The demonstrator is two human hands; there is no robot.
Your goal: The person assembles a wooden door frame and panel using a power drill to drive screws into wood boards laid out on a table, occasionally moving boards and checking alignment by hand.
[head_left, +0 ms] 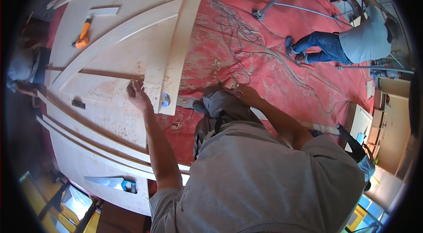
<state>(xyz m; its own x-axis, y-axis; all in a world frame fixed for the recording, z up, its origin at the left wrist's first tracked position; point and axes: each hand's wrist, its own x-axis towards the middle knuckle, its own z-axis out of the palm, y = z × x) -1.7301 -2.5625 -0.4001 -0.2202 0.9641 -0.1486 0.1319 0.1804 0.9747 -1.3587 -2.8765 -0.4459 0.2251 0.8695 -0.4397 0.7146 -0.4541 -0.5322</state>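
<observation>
Fingers of the left hand [137,93] curl loosely, touching the plywood sheet [110,114]; right hand [246,94] fingers cannot be told.

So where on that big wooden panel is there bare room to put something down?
The widest bare patch lies on the plywood panel between the left hand and the small dark block. Another lies between the orange tool and the curved strip. It is crowded by the straight board, and tangled cables cover the red floor.
</observation>
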